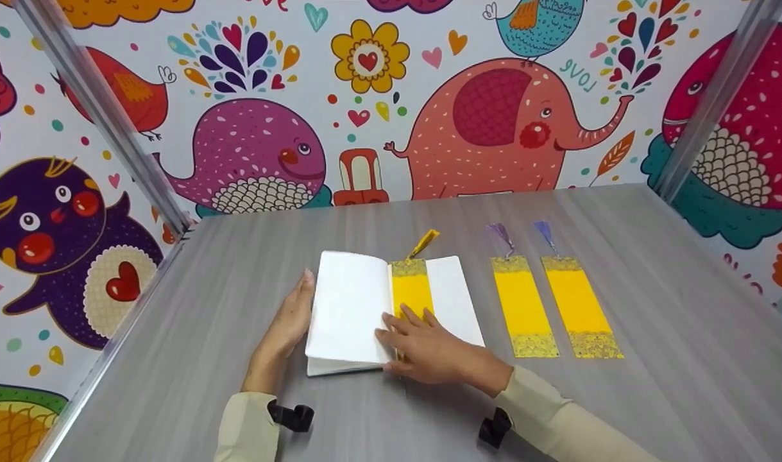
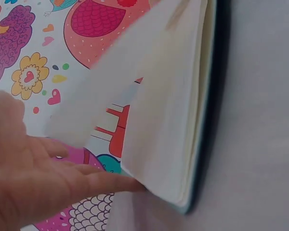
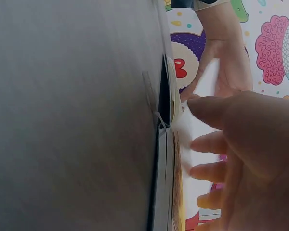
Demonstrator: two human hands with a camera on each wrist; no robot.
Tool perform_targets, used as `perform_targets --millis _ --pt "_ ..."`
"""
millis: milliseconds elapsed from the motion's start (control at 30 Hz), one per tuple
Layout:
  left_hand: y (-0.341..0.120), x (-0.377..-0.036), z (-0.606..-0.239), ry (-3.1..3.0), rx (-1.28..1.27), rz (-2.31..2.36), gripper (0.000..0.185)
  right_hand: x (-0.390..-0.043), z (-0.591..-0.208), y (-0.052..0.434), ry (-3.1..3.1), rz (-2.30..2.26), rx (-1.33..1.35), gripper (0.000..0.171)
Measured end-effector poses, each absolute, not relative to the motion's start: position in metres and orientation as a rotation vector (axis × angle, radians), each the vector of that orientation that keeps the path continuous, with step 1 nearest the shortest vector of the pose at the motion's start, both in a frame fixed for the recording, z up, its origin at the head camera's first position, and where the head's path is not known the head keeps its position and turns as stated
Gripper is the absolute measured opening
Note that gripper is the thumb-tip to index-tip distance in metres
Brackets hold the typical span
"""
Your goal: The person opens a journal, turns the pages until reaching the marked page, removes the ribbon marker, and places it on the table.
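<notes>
An open notebook (image 1: 352,308) with blank white pages lies on the grey table (image 1: 621,398). A yellow bookmark (image 1: 411,289) with a yellow tassel lies on it by the gutter. My left hand (image 1: 291,317) rests with straight fingers against the book's left edge; the left wrist view shows that hand (image 2: 43,178) touching the page stack (image 2: 168,120). My right hand (image 1: 423,343) lies on the lower middle of the book, spread fingers touching the bookmark's lower end and the page. In the right wrist view the right hand (image 3: 245,154) hovers over the book's edge (image 3: 164,159).
Two more yellow bookmarks (image 1: 522,305) (image 1: 580,305) with purple tassels lie side by side on the table, right of the book. Walls with a colourful animal pattern (image 1: 493,122) enclose the table on three sides, with metal posts (image 1: 102,109) at the far corners.
</notes>
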State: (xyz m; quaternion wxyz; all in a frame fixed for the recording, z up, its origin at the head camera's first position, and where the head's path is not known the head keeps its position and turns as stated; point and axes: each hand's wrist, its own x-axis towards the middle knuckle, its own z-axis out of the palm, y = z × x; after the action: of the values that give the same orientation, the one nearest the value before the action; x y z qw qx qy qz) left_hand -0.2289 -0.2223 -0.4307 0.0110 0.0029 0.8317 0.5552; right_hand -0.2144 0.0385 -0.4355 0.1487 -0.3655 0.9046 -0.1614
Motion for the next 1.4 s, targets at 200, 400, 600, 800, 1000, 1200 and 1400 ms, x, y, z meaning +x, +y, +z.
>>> perform_targets --millis 200,400,600,800,1000,1200,1400 --pt "-0.214 -0.229 -0.433 2.761 -0.063 1.414 0.065 -0.213 -0.432 0.039 2.597 -0.333 -1.048 0.066" --pt "-0.205 -0.226 -0.438 2.810 0.081 1.195 0.059 -0.215 -0.431 0.043 2.563 -0.301 -1.053 0.065" --pt "-0.195 -0.220 -0.442 2.790 0.160 1.000 0.061 -0.215 -0.431 0.047 2.552 -0.292 -1.078 0.065" --pt "-0.192 -0.218 -0.446 2.751 0.186 0.868 0.067 -0.215 -0.431 0.047 2.546 -0.310 -1.065 0.064" --pt "-0.192 -0.218 -0.444 2.732 0.208 0.850 0.072 -0.215 -0.432 0.048 2.546 -0.318 -1.067 0.064" --pt "-0.192 -0.217 -0.443 2.731 0.219 0.841 0.073 -0.219 -0.430 0.049 2.509 -0.399 -1.042 0.063" --pt "-0.193 -0.218 -0.443 2.721 0.240 0.832 0.073 -0.226 -0.428 0.053 2.473 -0.521 -1.045 0.062"
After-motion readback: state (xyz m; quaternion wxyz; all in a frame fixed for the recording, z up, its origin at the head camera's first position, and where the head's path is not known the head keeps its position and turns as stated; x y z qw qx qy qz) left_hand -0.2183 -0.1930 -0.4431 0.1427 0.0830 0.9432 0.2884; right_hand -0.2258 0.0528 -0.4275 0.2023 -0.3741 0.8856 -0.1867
